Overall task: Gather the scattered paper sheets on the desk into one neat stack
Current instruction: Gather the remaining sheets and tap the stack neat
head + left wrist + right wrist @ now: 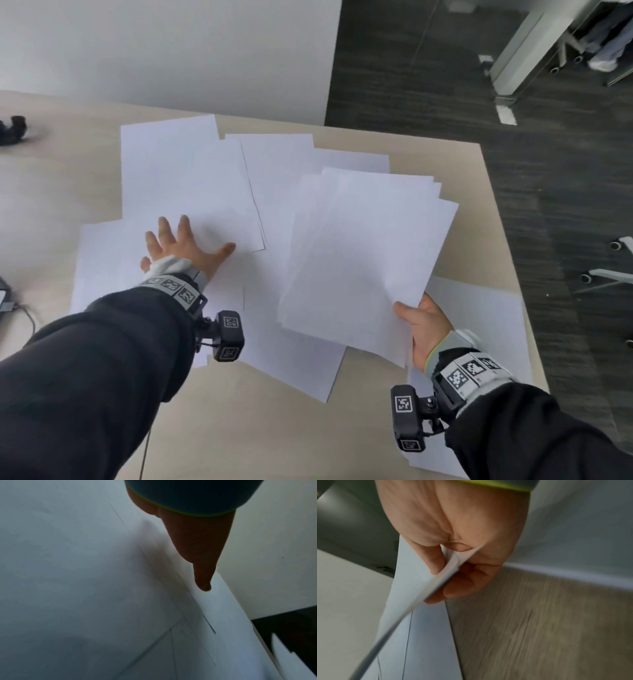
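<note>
Blank white sheets [191,178] overlapping, askew; right hand [426,329] pinching fanned bundle [363,253].

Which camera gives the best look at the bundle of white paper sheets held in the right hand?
The head view: it shows the whole fanned bundle of white paper sheets, pinched at its near corner by the right hand. The right wrist view shows only that pinched corner, blurred. The left wrist view shows only sheets under the left hand.

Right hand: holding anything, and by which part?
Yes. The right hand pinches a bundle of sheets at its near right corner, thumb on top and fingers beneath. The left hand holds nothing; it lies flat on loose sheets.
</note>
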Demonstrator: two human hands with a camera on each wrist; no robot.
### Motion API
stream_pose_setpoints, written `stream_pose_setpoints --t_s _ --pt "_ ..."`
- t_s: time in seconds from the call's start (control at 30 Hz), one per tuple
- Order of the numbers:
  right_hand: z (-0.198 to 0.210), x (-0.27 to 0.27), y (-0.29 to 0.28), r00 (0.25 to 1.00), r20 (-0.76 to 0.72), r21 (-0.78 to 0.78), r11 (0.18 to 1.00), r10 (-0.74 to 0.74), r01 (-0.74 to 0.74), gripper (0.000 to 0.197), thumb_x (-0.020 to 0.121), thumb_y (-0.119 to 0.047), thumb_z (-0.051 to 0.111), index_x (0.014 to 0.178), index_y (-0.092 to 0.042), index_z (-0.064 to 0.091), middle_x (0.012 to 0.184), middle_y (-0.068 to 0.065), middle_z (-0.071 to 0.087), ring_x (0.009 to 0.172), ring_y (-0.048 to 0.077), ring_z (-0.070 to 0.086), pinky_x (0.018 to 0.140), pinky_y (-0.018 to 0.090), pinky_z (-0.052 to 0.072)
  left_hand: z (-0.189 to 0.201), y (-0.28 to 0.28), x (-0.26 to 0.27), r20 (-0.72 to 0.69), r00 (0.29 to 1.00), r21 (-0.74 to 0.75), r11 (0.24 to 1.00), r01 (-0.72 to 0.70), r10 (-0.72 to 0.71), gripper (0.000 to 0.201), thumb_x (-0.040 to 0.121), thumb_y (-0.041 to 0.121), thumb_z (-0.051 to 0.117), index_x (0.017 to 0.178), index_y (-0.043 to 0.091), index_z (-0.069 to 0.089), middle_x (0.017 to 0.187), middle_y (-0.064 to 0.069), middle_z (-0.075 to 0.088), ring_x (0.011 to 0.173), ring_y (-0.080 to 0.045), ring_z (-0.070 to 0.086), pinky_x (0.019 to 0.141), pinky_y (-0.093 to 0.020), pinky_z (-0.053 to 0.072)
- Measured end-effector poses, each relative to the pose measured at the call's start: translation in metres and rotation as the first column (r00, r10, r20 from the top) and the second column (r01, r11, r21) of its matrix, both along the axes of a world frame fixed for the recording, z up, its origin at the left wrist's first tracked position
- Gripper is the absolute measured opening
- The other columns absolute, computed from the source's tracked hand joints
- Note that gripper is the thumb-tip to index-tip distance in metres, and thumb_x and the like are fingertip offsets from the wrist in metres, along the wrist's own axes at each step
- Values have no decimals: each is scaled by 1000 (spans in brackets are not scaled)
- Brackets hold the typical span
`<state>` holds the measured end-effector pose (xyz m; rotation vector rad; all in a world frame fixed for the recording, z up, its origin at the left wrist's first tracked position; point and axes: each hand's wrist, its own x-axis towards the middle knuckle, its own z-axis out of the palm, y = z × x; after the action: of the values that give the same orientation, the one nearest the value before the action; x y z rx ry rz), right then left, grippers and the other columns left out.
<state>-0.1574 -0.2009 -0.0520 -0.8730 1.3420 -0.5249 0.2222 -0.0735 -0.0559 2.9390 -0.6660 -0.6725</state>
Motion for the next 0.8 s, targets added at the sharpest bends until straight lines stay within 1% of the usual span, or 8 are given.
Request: stream_pose_setpoints --t_s 0.1,0.2,0.27,0.37,0.53,0.6,0.67,0.8 --pt "-4 20 3 999 -36 -20 999 27 -28 34 91 8 56 117 -11 66 117 16 69 112 39 63 101 57 47 -5 1 13 -53 999 48 999 -6 9 129 59 98 48 157 35 -7 168 6 -13 155 -30 -7 118 -63 18" --pt "-7 33 4 997 -56 -27 998 50 -52 33 91 8 56 110 -17 67 115 14 70 109 36 64 101 55 47 -11 3 17 -47 999 53 998 24 -22 130 54 100 43 156 35 -4 167 8 -9 155 -29 -3 117 -60 21" --pt "-9 38 4 996 -73 -27 998 49 -51 34 91 9 56 104 -20 67 108 10 71 103 32 64 100 53 48 -12 5 18 -34 999 43 999 21 -20 124 58 99 44 156 37 0 167 9 -6 155 -28 -2 116 -58 21" --pt "-11 42 4 995 -87 -32 998 47 -50 34 90 9 56 102 -21 67 103 6 70 98 29 64 99 51 48 -12 6 21 -17 1000 18 1000 8 -7 113 63 95 48 155 42 10 167 12 1 155 -28 4 114 -59 22" --pt "-12 45 4 995 -90 -22 999 38 -40 32 91 10 55 101 -19 66 105 10 69 97 30 64 96 48 49 -13 14 29 9 1000 -26 999 27 -27 95 70 88 53 150 43 26 165 12 16 151 -29 15 111 -57 26" --pt "-12 45 5 996 -83 -20 999 31 -33 32 91 10 54 100 -19 66 102 7 69 93 29 64 93 45 49 -13 16 29 16 999 -28 999 42 -41 86 72 86 51 144 44 31 162 13 21 149 -30 17 109 -57 29" --pt "-11 45 6 997 -78 -21 999 23 -25 31 91 10 54 103 -16 66 100 5 69 90 27 64 90 43 50 -14 18 28 26 998 -33 998 54 -53 77 75 83 48 139 43 35 158 13 26 148 -29 19 107 -58 31" --pt "-10 45 9 996 -85 -28 999 22 -24 31 91 9 55 100 -19 67 103 8 70 93 28 65 91 45 50 -6 25 34 28 999 -120 992 49 -46 61 84 68 55 137 39 47 151 14 42 143 -26 28 106 -52 33"
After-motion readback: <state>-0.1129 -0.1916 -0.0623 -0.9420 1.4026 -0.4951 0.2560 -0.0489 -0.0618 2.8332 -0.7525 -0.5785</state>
